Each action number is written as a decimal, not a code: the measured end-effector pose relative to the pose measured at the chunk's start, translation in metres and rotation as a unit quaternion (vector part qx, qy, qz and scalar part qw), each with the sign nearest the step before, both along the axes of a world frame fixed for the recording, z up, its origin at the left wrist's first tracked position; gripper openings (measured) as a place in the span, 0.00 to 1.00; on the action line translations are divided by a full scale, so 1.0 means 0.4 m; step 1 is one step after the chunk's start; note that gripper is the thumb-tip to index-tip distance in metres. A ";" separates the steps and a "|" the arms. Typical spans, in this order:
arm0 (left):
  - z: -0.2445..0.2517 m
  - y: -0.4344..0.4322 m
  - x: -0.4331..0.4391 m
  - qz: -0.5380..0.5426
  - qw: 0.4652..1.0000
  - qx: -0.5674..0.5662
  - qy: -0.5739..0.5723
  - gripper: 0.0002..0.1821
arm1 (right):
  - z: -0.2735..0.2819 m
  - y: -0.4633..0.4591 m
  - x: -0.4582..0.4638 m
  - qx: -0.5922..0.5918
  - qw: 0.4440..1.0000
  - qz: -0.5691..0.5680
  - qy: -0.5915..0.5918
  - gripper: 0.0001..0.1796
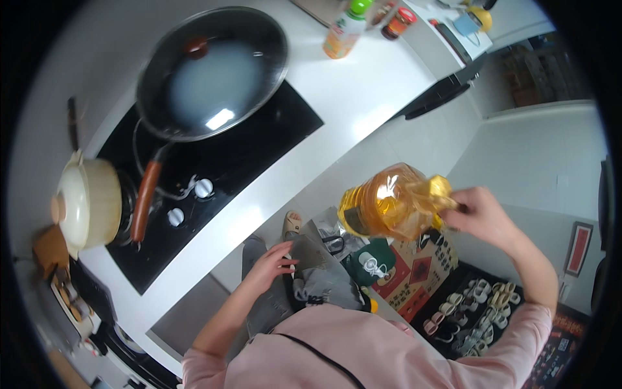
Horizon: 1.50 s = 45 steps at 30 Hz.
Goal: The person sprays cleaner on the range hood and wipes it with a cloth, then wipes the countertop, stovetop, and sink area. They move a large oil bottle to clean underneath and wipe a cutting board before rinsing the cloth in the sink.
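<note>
My right hand (pixel 474 214) grips the neck end of a large clear plastic jug of golden cooking oil (pixel 388 202). The jug has a yellow cap and hangs tilted in the air, off the counter's front edge. My left hand (pixel 269 267) is low before my body, fingers loosely apart and nothing in it. A wok under a glass lid (pixel 214 73) sits on the black glass cooktop (pixel 272 131), its wooden handle (pixel 146 194) pointing towards me. The lid is cloudy in the middle, so the wok's contents are hidden.
On the cooktop's left stands a lidded cream pot (pixel 92 204), near two burner knobs (pixel 203 187). A green-capped bottle (pixel 344 31) and a red-lidded jar (pixel 399 23) stand on the white counter (pixel 359 82). Several shoes (pixel 478 311) cover a dark mat; bags (pixel 369 262) lie on the floor.
</note>
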<state>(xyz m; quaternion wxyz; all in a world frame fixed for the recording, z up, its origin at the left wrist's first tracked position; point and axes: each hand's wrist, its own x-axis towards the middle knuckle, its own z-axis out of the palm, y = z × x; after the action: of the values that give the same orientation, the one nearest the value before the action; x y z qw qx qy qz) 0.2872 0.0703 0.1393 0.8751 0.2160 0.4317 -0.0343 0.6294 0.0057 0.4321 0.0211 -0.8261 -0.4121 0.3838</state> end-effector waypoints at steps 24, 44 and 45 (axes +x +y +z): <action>-0.152 -0.160 -0.361 -0.098 0.898 0.300 0.307 0.24 | -1.794 -0.040 0.458 0.011 0.924 -0.380 -0.033 0.20; -0.064 -0.207 -0.482 0.178 0.914 0.274 0.238 0.15 | -0.703 0.183 -0.295 -0.054 0.876 0.188 0.442 0.14; -0.041 -0.204 -0.493 0.188 0.908 0.294 0.233 0.16 | -0.628 0.208 -0.352 -0.023 0.871 0.229 0.434 0.14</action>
<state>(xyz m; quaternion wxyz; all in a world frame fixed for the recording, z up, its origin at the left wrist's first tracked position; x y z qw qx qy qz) 0.0898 -0.0113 0.1228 0.6369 0.3639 0.6463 0.2103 0.4887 0.0889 0.1811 0.0907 -0.4590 -0.5299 0.7073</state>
